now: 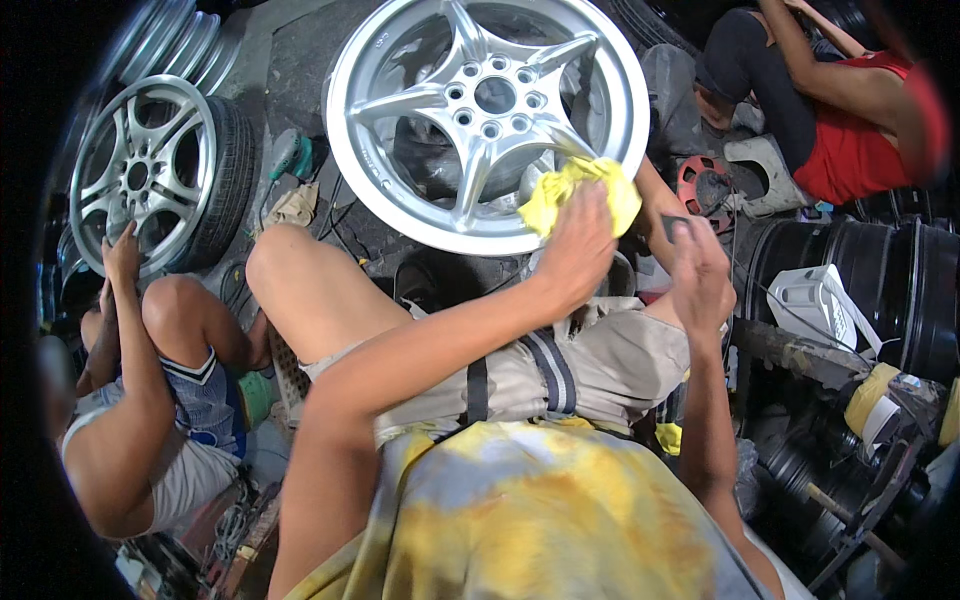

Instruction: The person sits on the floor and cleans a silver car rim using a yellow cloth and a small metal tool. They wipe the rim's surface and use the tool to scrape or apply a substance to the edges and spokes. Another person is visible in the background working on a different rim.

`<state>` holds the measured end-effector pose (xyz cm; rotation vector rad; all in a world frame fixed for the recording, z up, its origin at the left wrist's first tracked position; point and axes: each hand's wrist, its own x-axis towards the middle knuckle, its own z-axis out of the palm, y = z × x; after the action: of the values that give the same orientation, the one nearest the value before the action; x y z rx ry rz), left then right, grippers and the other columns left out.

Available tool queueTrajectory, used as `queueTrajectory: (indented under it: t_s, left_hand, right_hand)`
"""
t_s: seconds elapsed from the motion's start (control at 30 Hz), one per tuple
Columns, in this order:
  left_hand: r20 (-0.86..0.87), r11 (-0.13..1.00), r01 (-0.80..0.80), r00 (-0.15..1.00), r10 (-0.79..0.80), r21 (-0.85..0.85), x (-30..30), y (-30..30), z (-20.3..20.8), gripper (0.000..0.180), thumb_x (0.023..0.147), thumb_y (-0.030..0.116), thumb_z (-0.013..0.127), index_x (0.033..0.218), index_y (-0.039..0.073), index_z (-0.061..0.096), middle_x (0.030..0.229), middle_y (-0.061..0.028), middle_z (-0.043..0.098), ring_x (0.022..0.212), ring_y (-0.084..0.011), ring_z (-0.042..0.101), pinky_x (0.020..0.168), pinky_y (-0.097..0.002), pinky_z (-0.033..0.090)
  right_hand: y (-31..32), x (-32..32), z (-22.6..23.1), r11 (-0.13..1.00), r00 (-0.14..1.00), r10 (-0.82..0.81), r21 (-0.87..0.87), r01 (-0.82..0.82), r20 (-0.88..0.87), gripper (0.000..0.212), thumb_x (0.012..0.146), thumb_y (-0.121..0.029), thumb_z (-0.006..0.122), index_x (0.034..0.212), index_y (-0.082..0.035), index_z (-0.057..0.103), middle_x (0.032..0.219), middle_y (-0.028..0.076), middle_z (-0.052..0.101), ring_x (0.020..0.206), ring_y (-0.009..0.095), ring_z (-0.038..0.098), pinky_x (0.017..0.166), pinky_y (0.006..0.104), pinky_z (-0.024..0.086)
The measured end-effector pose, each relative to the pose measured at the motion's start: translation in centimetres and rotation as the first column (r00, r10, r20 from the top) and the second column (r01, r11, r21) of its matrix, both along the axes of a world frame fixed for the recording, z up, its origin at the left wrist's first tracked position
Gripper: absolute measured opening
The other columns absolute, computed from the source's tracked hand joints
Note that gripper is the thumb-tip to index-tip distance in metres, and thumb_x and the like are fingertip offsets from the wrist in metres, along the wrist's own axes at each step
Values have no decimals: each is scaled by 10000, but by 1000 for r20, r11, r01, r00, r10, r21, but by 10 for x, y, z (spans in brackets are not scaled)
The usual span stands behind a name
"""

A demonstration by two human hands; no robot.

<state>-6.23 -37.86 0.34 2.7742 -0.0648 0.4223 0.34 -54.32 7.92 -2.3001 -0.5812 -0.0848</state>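
A silver alloy wheel rim with broad spokes and a ring of bolt holes around the hub stands in front of my knees, its face toward me. My left hand reaches across from the left and presses a crumpled yellow cloth against the rim's lower right edge. Just right of it, apart from the rim, my right hand is raised and closed. Between its thumb and fingers shows a small dark flat piece, perhaps sandpaper; its kind is unclear.
At left a co-worker holds another silver wheel with a tyre. A person in red sits at upper right. A green power tool, a red reel, dark rims and a white box surround me.
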Motion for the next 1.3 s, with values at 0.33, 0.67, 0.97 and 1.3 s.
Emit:
queueTrajectory:
  t_s: [0.33, 0.67, 0.97, 1.3]
  left_hand:
    - [-306, 945, 296, 921, -242, 143, -91, 101, 32, 731, 886, 53, 573, 1573, -23, 336, 1455, -234, 492, 1346, -351, 503, 1168, -476, 372]
    - [-48, 984, 131, 991, -127, 118, -6, -4, 0, 652, 909, 113, 536, 1507, -114, 405, 1591, -307, 354, 1488, -418, 364, 1192, -488, 354]
    - [-247, 791, 529, 847, -470, 308, -65, 93, 22, 544, 907, 144, 530, 1428, -3, 582, 1714, -70, 206, 1570, -294, 227, 1212, -403, 386]
    - [-68, 991, 112, 992, -107, 67, -125, 302, 118, 395, 745, -169, 575, 1071, 9, 710, 1339, -156, 637, 1291, -360, 604, 1059, -450, 527]
  right_hand:
    - [-33, -25, -30, 988, 989, -82, 122, 98, -122, 232, 1060, -101, 539, 1139, 39, 707, 973, 106, 685, 917, 171, 627, 861, 302, 491]
    - [-21, -23, -40, 969, 984, -11, 241, 55, -180, 228, 1057, -94, 540, 1121, 51, 704, 983, 115, 691, 931, 171, 628, 872, 303, 486]
    - [-38, -24, -27, 986, 988, -138, 89, 144, -67, 222, 1045, -121, 578, 1091, 16, 746, 972, 97, 716, 938, 161, 658, 860, 292, 506]
    - [34, -25, -51, 830, 753, 558, -233, -507, 349, 345, 828, 6, 703, 1171, -19, 731, 1198, 109, 687, 1134, 279, 660, 999, 418, 523]
